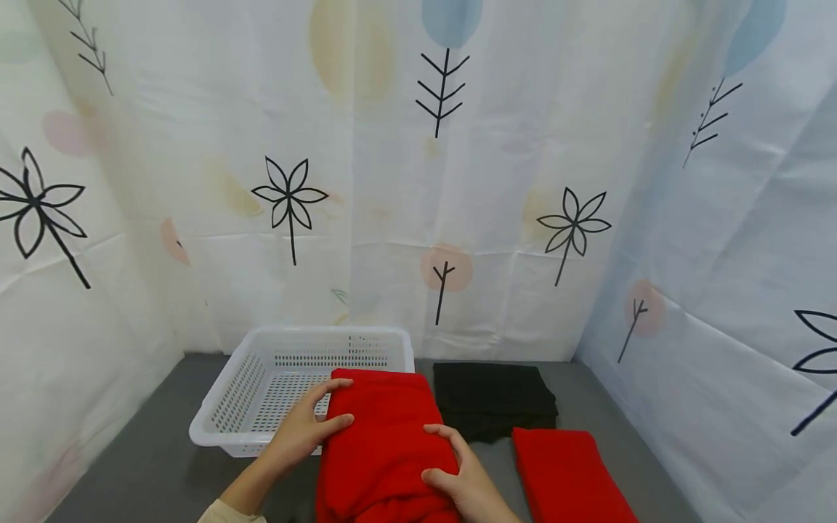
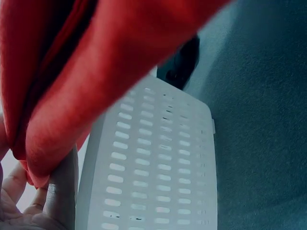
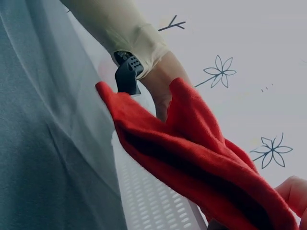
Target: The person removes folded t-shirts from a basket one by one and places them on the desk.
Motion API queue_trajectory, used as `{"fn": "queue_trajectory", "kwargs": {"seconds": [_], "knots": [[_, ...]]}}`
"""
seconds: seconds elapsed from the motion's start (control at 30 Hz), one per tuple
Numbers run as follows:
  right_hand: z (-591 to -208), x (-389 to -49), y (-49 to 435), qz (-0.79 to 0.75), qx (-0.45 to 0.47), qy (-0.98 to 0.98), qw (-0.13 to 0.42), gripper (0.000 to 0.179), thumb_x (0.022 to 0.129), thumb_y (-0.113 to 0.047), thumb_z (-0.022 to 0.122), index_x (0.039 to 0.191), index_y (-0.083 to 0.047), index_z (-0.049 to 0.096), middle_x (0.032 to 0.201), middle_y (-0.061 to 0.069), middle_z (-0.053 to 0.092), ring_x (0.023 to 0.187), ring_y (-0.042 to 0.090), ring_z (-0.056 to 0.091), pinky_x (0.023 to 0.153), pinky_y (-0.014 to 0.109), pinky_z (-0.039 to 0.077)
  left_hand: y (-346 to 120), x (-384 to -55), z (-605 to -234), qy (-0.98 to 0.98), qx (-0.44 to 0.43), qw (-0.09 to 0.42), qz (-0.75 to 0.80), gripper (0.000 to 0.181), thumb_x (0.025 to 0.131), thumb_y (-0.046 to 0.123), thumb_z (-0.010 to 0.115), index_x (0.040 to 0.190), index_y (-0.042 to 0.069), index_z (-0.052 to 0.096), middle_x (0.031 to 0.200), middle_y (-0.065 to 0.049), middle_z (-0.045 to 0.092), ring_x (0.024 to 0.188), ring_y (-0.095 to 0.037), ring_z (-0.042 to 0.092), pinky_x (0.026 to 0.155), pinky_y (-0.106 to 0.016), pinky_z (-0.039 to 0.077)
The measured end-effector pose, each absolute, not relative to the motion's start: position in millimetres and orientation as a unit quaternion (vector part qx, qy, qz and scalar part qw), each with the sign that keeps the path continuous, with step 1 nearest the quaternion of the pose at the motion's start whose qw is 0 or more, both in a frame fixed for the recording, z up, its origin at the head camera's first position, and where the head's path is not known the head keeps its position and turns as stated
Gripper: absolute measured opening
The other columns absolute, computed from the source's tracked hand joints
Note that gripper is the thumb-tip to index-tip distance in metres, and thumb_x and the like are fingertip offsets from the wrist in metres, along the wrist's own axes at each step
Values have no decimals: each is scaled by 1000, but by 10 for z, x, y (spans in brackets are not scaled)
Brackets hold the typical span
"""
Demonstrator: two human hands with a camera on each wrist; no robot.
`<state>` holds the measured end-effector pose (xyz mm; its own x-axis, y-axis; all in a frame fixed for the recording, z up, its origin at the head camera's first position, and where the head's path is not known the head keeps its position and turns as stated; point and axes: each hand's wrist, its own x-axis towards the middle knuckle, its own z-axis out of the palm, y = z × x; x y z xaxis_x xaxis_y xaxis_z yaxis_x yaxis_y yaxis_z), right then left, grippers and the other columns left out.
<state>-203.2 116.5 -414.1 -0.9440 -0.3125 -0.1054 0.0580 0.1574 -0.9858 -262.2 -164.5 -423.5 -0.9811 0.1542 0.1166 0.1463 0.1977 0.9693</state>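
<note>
A folded red cloth (image 1: 386, 443) is held up between both hands and overlaps the front right of a white plastic basket (image 1: 327, 331) in the head view. My left hand (image 1: 302, 428) grips its left edge, thumb and fingers spread along the side. On the opposite edge, my right hand (image 1: 467, 483) holds the cloth with curled fingers and thumb. From below, the left wrist view shows the cloth's underside (image 2: 81, 110) with the left thumb (image 2: 62, 191) against it. In the right wrist view, the cloth's folded layers (image 3: 192, 158) hang open at the near side.
Behind the right hand lies a folded black cloth (image 1: 493, 396) on the grey table (image 1: 150, 443). A second folded red cloth (image 1: 569, 472) rests at the right. Patterned white curtains (image 1: 392, 181) enclose the back and both sides.
</note>
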Motion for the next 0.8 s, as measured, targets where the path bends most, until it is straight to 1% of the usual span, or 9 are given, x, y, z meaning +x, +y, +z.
{"fn": "queue_trajectory", "kwargs": {"seconds": [0.23,0.37,0.47,0.6,0.7,0.77,0.8], "knots": [[-4184,-1991,1222,-649,-82,743,140,60,87,-10,65,141,-10,39,134,16,44,108,28,49,86,47,50,-1546,-2593,-4248,772,101,-7,627,56,86,15,75,137,11,52,142,-22,39,79,-25,69,67,-36,61],[-4213,-1973,1279,-659,-75,735,142,60,88,-10,64,142,-9,38,137,18,42,109,28,49,88,48,50,-1484,-2562,-4267,768,100,-1,632,58,86,15,75,140,11,51,143,-23,39,80,-27,69,66,-37,61],[-4232,-1956,1334,-662,-66,733,143,61,89,-10,65,143,-10,37,139,19,41,110,28,48,88,49,49,-1439,-2539,-4282,778,101,-9,621,60,85,17,76,141,12,52,144,-23,42,91,-28,68,71,-36,61],[-4256,-1928,1433,-652,-58,743,142,62,88,-10,65,143,-11,38,138,19,42,110,28,47,88,51,49,-1369,-2512,-4304,786,110,-15,608,61,84,18,77,141,12,53,145,-22,43,101,-29,65,75,-36,60],[-4273,-1905,1518,-656,-59,739,145,63,88,-10,65,144,-10,37,139,19,42,112,28,47,91,52,48,-1306,-2499,-4318,781,123,-10,612,62,85,18,77,141,12,52,144,-21,43,101,-29,65,75,-36,60],[-4282,-1892,1572,-662,-64,733,145,64,89,-10,65,145,-10,35,141,19,42,113,27,47,92,49,48,-1257,-2499,-4321,777,130,-8,616,62,85,18,77,142,12,52,144,-21,43,103,-30,65,75,-36,60],[-4286,-1886,1597,-666,-66,729,146,64,90,-10,65,146,-10,35,141,18,41,114,27,47,92,46,48,-1237,-2495,-4322,776,134,-7,616,63,85,19,77,142,12,52,144,-21,43,101,-30,66,75,-36,60]]}}
